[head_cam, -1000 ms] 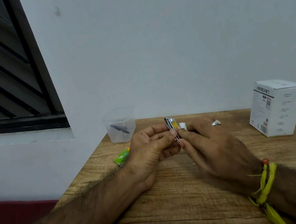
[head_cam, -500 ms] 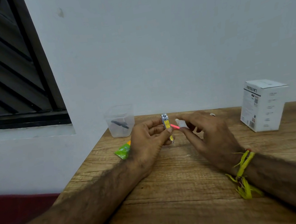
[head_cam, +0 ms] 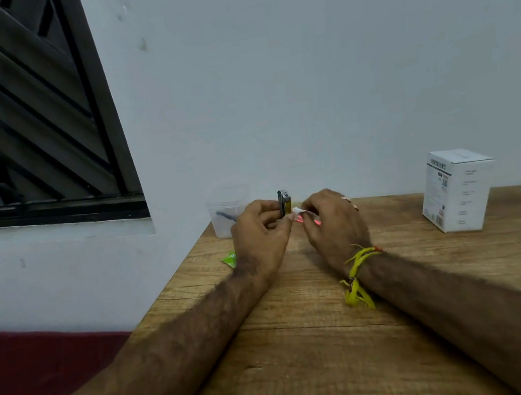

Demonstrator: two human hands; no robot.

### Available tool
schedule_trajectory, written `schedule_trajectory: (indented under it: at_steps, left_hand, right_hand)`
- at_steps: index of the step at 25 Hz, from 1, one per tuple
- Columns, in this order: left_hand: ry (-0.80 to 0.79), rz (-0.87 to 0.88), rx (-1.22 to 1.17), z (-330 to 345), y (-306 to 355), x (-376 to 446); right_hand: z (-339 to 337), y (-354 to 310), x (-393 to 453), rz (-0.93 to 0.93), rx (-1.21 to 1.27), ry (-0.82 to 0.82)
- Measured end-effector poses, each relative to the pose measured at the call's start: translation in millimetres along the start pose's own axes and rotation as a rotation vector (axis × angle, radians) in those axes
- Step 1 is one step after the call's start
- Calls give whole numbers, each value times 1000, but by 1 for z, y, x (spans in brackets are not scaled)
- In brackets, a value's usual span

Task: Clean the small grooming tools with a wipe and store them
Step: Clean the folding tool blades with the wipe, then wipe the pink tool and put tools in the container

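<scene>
The left hand grips a nail clipper between thumb and curled fingers, holding it upright so its metal end and yellow side stand above the knuckles. Just beside it, the right hand pinches a small white wipe at its fingertips, close against the clipper; whether the wipe actually touches the metal is hard to tell in the blur. A thin pink piece shows below the wipe between the two hands, perhaps part of the tool. The right wrist wears a yellow thread band, and a ring sits on one finger. Both forearms rest on the wooden tabletop. Behind the left hand a clear plastic container stands by the wall with a dark tool inside. A green packet lies at the tabletop's left edge. A white box stands well apart to the right.
</scene>
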State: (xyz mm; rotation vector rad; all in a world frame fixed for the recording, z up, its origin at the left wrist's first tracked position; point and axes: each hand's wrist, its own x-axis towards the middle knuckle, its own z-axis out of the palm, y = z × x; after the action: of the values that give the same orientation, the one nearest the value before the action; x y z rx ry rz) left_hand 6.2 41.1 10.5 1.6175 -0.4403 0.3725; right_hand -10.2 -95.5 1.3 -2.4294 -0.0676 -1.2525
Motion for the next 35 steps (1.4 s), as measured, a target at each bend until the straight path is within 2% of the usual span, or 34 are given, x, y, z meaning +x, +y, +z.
schedule_trajectory:
  at_steps: [3,5,8,11,13,16,20,22,24,25,26,27,29,31,35]
  left_hand:
    - [160,248,136,-28,27,18]
    - [264,307,248,-49,44,50]
    - [217,134,554,-69,49,107]
    - [55,-97,851,-70,38,142]
    - [-23,-163,1010,-65,35,150]
    - [-98,-205,1114,-50,32,153]
    - [-120,-264,1179,-37,22,139]
    - [-32,-139,1239,-36,27,127]
    - [92,142,1222,-23,39,109]
    - [98,253,1142,-10,43,98]
    - [49,294,1051,5,44,88]
    - [-34,253,977,20,42,79]
    - [-199,9,925,46,27,67]
    - [-275,-216,951,60,12,65]
    - [-330,-338,1024,88,11,77]
  right_hand:
    - [-1,9,8,31,-29,87]
    - [-9,30,17,124,-48,127]
    - [-14,51,23,229,-95,127]
    - [-7,47,24,154,-73,72]
    - [-4,45,25,139,-52,63]
    - [-5,49,27,177,-25,86]
    - [-5,52,21,168,-18,42]
    - [-2,51,20,168,-2,40]
    - [0,54,21,203,27,67]
    - [0,57,23,238,46,90]
    - [-1,61,24,285,68,117]
    - [-2,64,25,334,89,147]
    - [-3,69,24,393,115,197]
    - [-4,68,23,412,126,209]
    - [-9,69,32,399,125,216]
